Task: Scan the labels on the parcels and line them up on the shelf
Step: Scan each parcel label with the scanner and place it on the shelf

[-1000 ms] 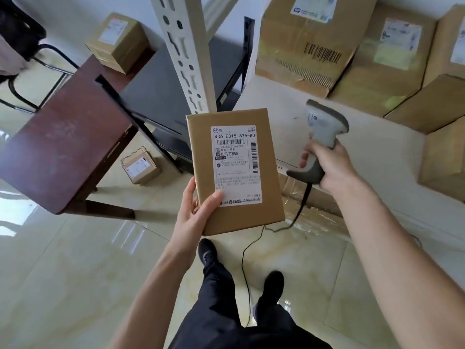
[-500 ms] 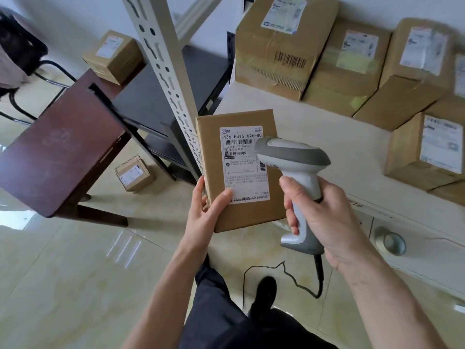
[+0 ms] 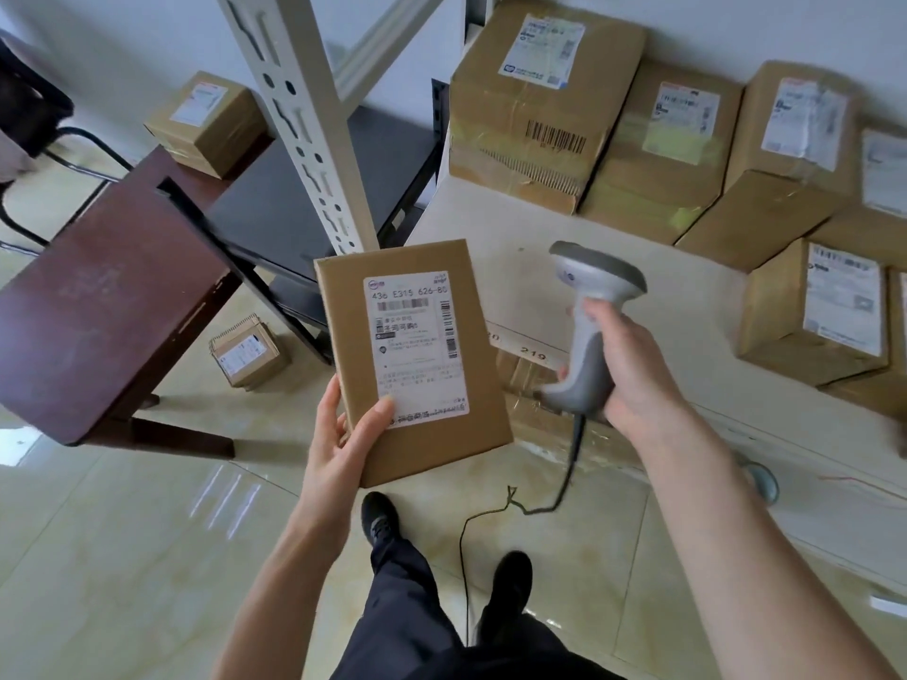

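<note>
My left hand [image 3: 343, 434] grips the lower left corner of a flat brown parcel [image 3: 486, 395], thumb on its white label [image 3: 417, 346], which faces up at me. My right hand [image 3: 633, 370] holds a grey barcode scanner [image 3: 589, 306] by the handle, to the right of the parcel, head turned toward the label; its black cable [image 3: 564, 483] hangs to the floor. Behind them lies the pale shelf board [image 3: 613, 267] with several labelled cardboard parcels [image 3: 545, 105] lined up along the wall and at the right [image 3: 814, 311].
A white slotted shelf post [image 3: 304, 120] rises just behind the parcel. A dark red table [image 3: 98, 296] stands at left with a box [image 3: 206, 120] beyond it, and a small parcel [image 3: 248, 350] lies on the tiled floor. A tape roll [image 3: 760, 483] sits lower right.
The scanner has drawn back to the right, away from the label it was close over half a second ago. The parcel stays in my left hand, label up.
</note>
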